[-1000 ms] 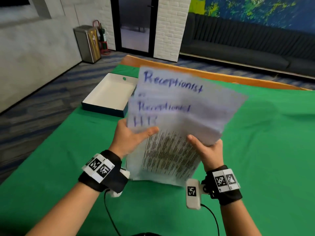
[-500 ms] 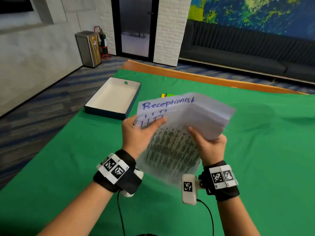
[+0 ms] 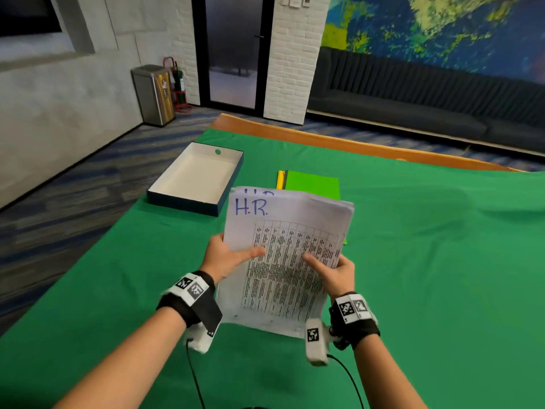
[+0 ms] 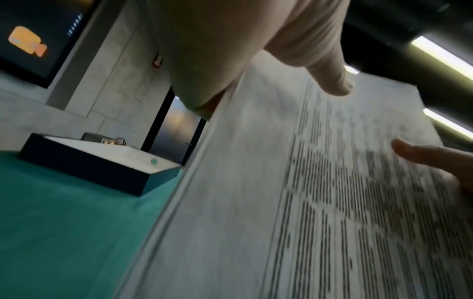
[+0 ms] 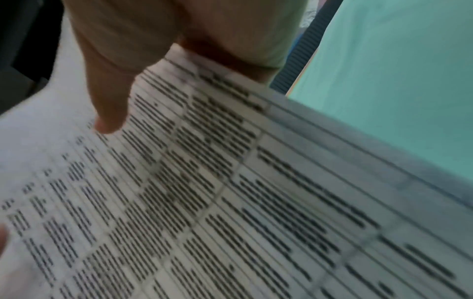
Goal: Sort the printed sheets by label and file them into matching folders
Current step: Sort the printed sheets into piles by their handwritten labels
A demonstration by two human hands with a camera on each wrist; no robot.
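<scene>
I hold a stack of printed sheets [image 3: 283, 261] above the green table, its bottom edge near the cloth. The top sheet bears a printed table and "H.R." handwritten in blue; a second "H.R." sheet peeks out behind it. My left hand [image 3: 230, 256] grips the stack's left edge, thumb on the front. My right hand [image 3: 331, 268] grips the right edge, thumb on the print. Both wrist views show the thumbs on the sheets [image 4: 320, 202] [image 5: 230, 202]. Behind the stack lie a light green folder [image 3: 312, 187] and a yellow folder [image 3: 281, 178] under it.
An open white box with dark sides [image 3: 197, 178] stands at the table's left, a green dot on its far wall. The green cloth [image 3: 427, 261] covers the table, with a wooden edge [image 3: 354, 144] at the far side. Wrist camera cables trail near me.
The sheets labelled "Receptionist" that stood fanned up have dropped back out of sight, and an "H.R." sheet now fronts the stack. The stack has come down lower, uncovering the folders behind.
</scene>
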